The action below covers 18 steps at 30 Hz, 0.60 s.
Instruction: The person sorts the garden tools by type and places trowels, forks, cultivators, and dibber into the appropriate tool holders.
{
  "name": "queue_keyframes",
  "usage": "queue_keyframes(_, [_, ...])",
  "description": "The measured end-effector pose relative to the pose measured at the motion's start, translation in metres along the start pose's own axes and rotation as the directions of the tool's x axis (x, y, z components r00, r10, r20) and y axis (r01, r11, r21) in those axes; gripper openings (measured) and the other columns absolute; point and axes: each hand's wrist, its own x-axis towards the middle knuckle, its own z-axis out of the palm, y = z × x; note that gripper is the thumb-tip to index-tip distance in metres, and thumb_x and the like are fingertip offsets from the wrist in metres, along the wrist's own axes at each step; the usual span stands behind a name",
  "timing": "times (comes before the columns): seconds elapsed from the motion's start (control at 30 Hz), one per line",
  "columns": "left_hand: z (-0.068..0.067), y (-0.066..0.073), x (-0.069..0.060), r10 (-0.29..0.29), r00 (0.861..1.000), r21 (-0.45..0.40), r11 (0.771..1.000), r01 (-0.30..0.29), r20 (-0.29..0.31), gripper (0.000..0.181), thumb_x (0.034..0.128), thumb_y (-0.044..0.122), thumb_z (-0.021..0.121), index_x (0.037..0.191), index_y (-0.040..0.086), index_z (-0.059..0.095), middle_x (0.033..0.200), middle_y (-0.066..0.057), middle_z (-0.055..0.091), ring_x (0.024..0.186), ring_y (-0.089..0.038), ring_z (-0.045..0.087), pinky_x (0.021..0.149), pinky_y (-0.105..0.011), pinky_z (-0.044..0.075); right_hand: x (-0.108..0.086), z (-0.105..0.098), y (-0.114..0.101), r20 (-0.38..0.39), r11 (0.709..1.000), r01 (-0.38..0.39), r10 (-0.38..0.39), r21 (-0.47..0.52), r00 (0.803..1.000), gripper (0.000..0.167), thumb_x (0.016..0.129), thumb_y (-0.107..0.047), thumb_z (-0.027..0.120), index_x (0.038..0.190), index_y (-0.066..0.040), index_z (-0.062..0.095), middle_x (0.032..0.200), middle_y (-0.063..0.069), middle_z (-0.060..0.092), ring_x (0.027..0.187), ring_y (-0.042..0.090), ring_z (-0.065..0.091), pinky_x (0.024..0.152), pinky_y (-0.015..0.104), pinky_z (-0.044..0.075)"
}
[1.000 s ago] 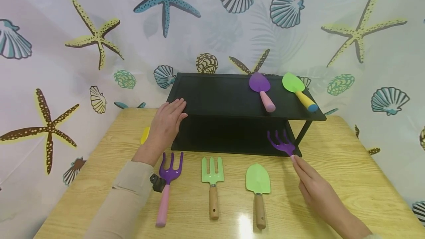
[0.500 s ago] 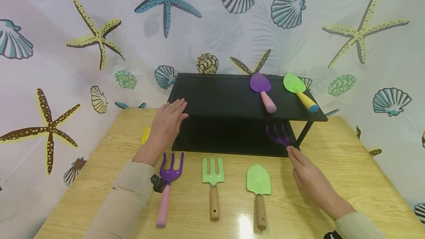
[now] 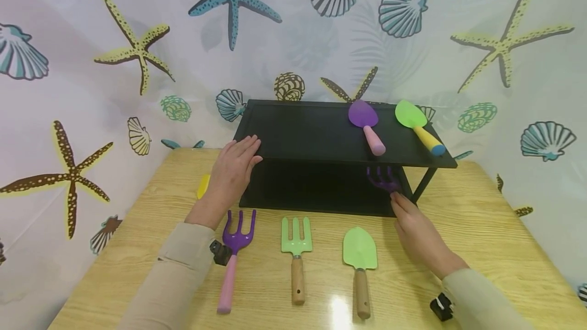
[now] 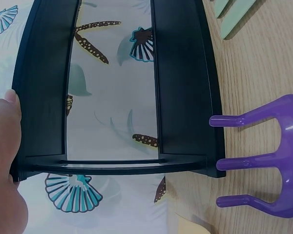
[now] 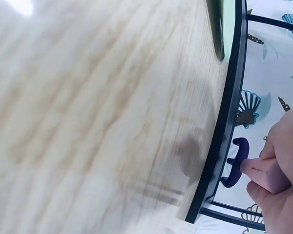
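A two-tier black shelf point(image 3: 293, 134) stands on the wooden table. My left hand point(image 3: 231, 173) rests on the left end of its upper tier, fingers straight and thumb near the front edge. My right hand point(image 3: 418, 233) grips the pink handle point(image 5: 264, 174) of a small purple hand fork point(image 3: 384, 183). The fork's tines point into the lower tier at its right end, beneath the upper board. On the upper tier, to the right, lie a purple trowel point(image 3: 364, 115) with a pink handle and a green trowel point(image 3: 411, 114) with a yellow handle.
In front of the shelf lie another purple hand fork point(image 3: 237, 241), a green fork point(image 3: 296, 243) with a wooden handle and a green trowel point(image 3: 359, 248). Part of a yellow object point(image 3: 203, 186) shows behind my left wrist. A patterned curtain point(image 3: 293, 24) hangs behind.
My right hand has carried the fork forward and slightly left, into the space under the upper tier. My left hand has stayed on the shelf.
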Motion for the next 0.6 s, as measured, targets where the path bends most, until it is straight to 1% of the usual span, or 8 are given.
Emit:
queue_keyframes(0.1, [0.000,0.000,0.000,0.005,1.000,-0.008,1.000,-0.005,-0.012,0.047,0.1019,0.026,0.054,0.145,0.007,0.050,0.151,-0.010,0.050,0.142,-0.027,0.045,0.123,-0.044,0.029,0.004,0.002,-0.001,0.021,1.000,-0.031,0.031,-0.003,0.999,0.039,0.087,0.012,0.053,0.125,0.022,0.053,0.136,0.036,0.051,0.127,0.050,0.050,0.100,0.059,0.048])
queue_keyframes(0.17, [0.000,0.000,0.000,0.011,1.000,-0.008,1.000,-0.011,-0.019,0.047,0.1017,0.026,0.055,0.144,0.006,0.051,0.150,-0.011,0.051,0.142,-0.027,0.045,0.122,-0.044,0.030,0.006,0.005,0.000,0.023,0.999,-0.040,0.040,-0.015,0.999,0.039,0.087,0.012,0.053,0.124,0.022,0.054,0.136,0.036,0.051,0.126,0.050,0.050,0.100,0.059,0.048])
queue_keyframes(0.3, [0.001,0.000,0.000,0.019,1.000,-0.006,1.000,-0.019,-0.022,0.047,0.1019,0.026,0.054,0.144,0.006,0.051,0.150,-0.011,0.050,0.142,-0.027,0.045,0.122,-0.044,0.030,0.007,0.011,0.002,0.006,0.999,-0.043,0.043,-0.026,0.999,0.037,0.085,0.013,0.053,0.121,0.023,0.055,0.134,0.036,0.053,0.125,0.050,0.052,0.100,0.058,0.048])
queue_keyframes(0.6, [0.002,-0.001,0.000,0.020,0.999,-0.011,1.000,-0.021,-0.032,0.047,0.1018,0.026,0.054,0.143,0.006,0.051,0.150,-0.011,0.051,0.141,-0.027,0.046,0.122,-0.044,0.030,0.014,0.029,0.007,-0.020,0.998,-0.065,0.064,-0.024,0.998,0.039,0.082,0.016,0.052,0.121,0.025,0.052,0.135,0.040,0.050,0.125,0.054,0.050,0.101,0.059,0.048])
